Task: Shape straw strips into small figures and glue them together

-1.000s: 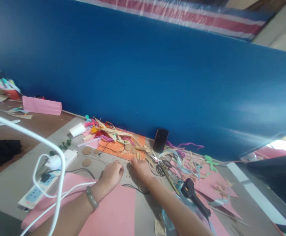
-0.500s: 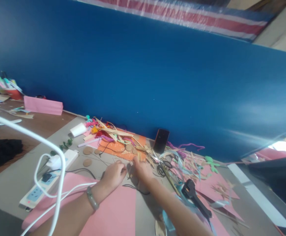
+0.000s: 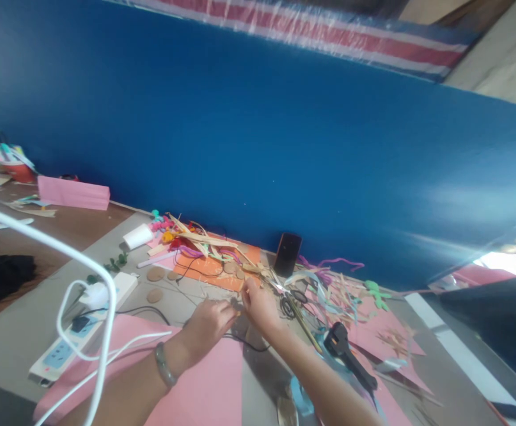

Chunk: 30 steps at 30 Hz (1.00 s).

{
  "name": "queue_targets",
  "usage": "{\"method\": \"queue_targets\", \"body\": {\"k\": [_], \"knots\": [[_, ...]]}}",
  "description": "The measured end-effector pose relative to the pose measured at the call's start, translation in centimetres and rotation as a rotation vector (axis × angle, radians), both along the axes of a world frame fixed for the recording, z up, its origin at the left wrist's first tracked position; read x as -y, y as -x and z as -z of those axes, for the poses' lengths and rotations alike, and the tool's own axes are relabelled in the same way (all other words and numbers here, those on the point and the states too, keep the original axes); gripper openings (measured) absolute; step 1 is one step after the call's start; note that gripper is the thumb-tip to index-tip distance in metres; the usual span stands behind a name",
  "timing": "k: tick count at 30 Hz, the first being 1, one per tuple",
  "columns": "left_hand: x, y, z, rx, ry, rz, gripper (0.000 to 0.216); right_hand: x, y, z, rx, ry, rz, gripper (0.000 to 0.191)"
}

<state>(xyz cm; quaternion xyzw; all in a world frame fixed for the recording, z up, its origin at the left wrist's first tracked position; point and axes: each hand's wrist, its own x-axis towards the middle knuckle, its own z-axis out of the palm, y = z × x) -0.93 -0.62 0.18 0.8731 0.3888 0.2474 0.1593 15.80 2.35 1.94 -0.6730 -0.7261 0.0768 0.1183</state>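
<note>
My left hand (image 3: 208, 321) and my right hand (image 3: 258, 306) meet above the grey table top (image 3: 27, 331), fingertips pinched together on a small brownish piece too small to name. A green bangle (image 3: 163, 365) sits on my left wrist. A pink paper sheet (image 3: 205, 390) lies under my forearms. Behind the hands lie an orange sheet (image 3: 205, 267), brown card discs (image 3: 155, 274) and a heap of straw strips (image 3: 202, 238).
Scissors (image 3: 294, 299) and a black glue gun (image 3: 349, 357) lie to the right among paper scraps. A phone (image 3: 287, 254) leans on the blue wall (image 3: 258, 154). A power strip (image 3: 69, 343) with white cables (image 3: 84, 266) lies at left. A pink box (image 3: 72, 193) sits far left.
Both hands lifted slightly off the table and drew together, fingertips now pinching a small piece between them. The camera shifted a little.
</note>
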Motion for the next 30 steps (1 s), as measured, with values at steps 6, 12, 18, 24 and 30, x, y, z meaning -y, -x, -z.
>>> {"method": "queue_targets", "body": {"k": [6, 12, 18, 24, 30], "knots": [[-0.4, -0.7, 1.1, 0.399, 0.275, -0.126, 0.019, -0.3, -0.8, -0.9, -0.371, -0.062, 0.003, 0.009], [-0.8, -1.3, 0.8, 0.855, 1.043, -0.17, 0.023, -0.2, -0.8, -1.6, -0.749, -0.113, 0.0, 0.013], [-0.7, -1.0, -0.5, 1.043, 1.21, -0.157, 0.026, 1.1, -0.9, -3.3, -0.933, -0.08, -0.049, 0.021], [-0.8, -0.9, -0.7, 1.074, 1.229, -0.168, 0.023, 2.1, -2.2, -4.9, -1.008, 0.06, -0.089, 0.021], [-0.9, -1.1, -0.1, 1.046, 1.208, -0.135, 0.023, 2.0, -2.7, -4.5, -0.875, 0.249, -0.277, 0.013]]}}
